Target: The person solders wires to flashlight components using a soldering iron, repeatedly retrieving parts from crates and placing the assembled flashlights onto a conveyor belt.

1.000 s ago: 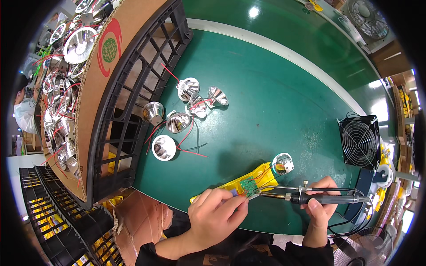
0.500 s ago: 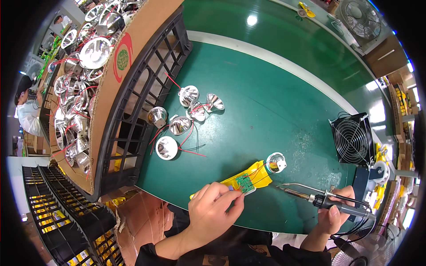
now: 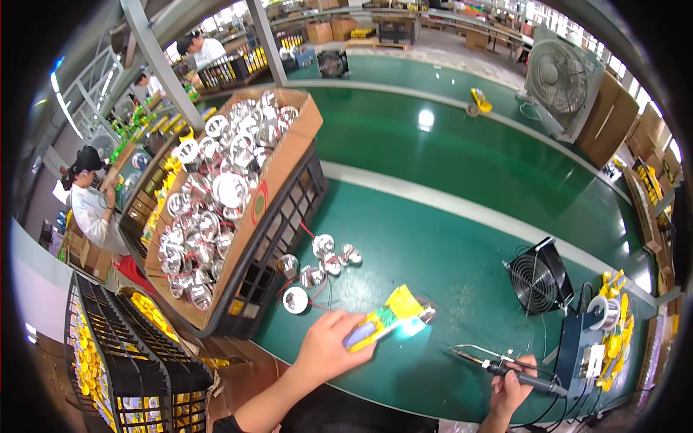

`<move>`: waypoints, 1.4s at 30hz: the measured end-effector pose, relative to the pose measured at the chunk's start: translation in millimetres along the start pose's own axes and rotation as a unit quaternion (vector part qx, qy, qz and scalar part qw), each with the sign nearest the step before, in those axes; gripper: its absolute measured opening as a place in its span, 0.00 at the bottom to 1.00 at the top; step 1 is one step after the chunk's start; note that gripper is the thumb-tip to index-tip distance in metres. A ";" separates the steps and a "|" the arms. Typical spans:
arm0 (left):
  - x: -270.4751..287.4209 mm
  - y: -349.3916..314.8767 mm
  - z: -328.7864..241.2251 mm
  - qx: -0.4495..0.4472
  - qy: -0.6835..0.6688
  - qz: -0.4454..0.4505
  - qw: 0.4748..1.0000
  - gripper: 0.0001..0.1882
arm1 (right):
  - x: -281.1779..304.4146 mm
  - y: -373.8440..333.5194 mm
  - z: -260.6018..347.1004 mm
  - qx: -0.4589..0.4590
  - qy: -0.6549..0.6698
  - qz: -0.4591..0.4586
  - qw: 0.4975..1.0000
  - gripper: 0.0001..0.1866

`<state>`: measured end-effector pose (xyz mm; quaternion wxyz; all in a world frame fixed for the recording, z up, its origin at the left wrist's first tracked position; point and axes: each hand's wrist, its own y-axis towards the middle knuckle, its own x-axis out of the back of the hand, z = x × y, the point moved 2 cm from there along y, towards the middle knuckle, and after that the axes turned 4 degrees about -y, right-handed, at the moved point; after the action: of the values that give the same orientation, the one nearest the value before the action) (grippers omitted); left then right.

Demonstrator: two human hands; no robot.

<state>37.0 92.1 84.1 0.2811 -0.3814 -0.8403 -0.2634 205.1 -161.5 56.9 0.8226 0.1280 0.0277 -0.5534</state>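
Note:
My left hand (image 3: 325, 350) is closed around a yellow flashlight housing (image 3: 403, 300) above the green bench. A green circuit board (image 3: 387, 316) and a blue-purple cylinder (image 3: 359, 335) show in the housing. At its far end a silver reflector (image 3: 428, 315) is turned toward the bench, and a bright whitish light shines beside it. My right hand (image 3: 511, 393) grips a soldering iron (image 3: 497, 368) with a thin metal tube running along it. The iron's tip points left, apart from the housing. Several loose reflectors with red and black wires (image 3: 312, 276) lie on the bench to the left.
A cardboard box (image 3: 292, 155) heaped with reflectors rests on a black crate (image 3: 289, 209) at left. Lower left stand black crates of yellow parts (image 3: 86, 368). A small black fan (image 3: 538, 278), a dark blue unit (image 3: 574, 350) and a solder spool (image 3: 605, 312) are at right. People work behind.
The view has tilted up. My left hand has shifted its grip and lifted the flashlight housing; its reflector has turned over and light now shines there. My right hand still holds the soldering iron.

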 end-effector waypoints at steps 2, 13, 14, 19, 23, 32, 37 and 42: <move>1.7 40.9 -1.3 -0.044 0.024 -0.039 0.998 0.19 | 6.6 -1.8 -5.2 -0.011 -0.001 -0.012 1.000 0.18; -52.3 395.3 56.1 -0.012 0.128 -0.179 0.975 0.19 | 19.2 0.5 -11.8 -0.128 -0.017 -0.024 0.991 0.10; -60.5 399.7 72.3 0.033 0.124 -0.145 0.981 0.19 | 20.4 -2.2 -12.6 -0.139 0.000 -0.055 0.989 0.11; -66.3 382.5 112.9 0.119 0.114 -0.110 0.980 0.25 | 32.1 0.4 -20.7 -0.130 0.013 -0.074 0.989 0.11; -31.5 328.9 72.1 0.123 0.211 -0.020 0.970 0.35 | 33.8 -3.6 -28.4 -0.087 0.009 -0.094 0.992 0.12; 140.0 -72.0 -76.2 -0.035 -0.008 0.108 0.993 0.17 | 15.5 -7.0 -9.1 -0.061 0.029 -0.006 0.998 0.05; 304.8 -198.1 -78.9 0.248 0.104 -0.343 0.900 0.09 | -5.3 -12.5 8.9 -0.124 -0.005 -0.017 0.992 0.05; 411.1 -265.9 9.9 0.687 0.108 -0.222 0.684 0.29 | -14.8 -15.5 11.8 -0.139 -0.019 -0.002 0.990 0.05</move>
<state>-402.1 149.6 293.2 0.4864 0.1477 -0.8098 0.2930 184.1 -156.5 68.3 0.8317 0.0014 0.0887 -0.5481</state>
